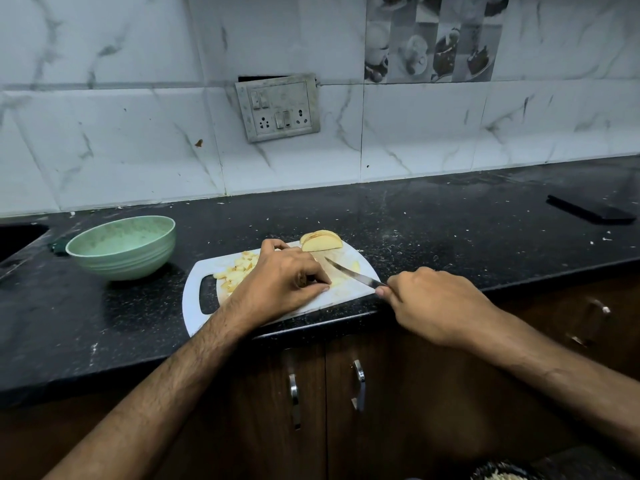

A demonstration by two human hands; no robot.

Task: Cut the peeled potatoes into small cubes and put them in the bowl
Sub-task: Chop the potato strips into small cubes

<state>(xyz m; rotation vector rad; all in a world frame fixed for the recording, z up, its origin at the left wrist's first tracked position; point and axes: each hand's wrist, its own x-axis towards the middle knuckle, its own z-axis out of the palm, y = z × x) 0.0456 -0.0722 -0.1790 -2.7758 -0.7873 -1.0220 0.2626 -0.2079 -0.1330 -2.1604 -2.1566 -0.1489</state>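
A white cutting board [311, 299] lies at the counter's front edge. A pile of small potato cubes [237, 270] sits on its left part, and a sliced potato half [322, 241] lies at its far edge. My left hand [284, 282] rests on the board with curled fingers over a potato piece [337, 281], mostly hiding it. My right hand [433, 303] grips the handle of a knife [353, 273], whose blade points left across the board just right of my left fingers. A pale green bowl [121, 247] stands left of the board and looks empty.
A black phone [588, 209] lies on the dark speckled counter [450, 223] at the far right. A sink corner [17, 237] opens at the far left. A socket panel [278, 107] hangs on the tiled wall. Cabinet doors with handles [358, 384] are below.
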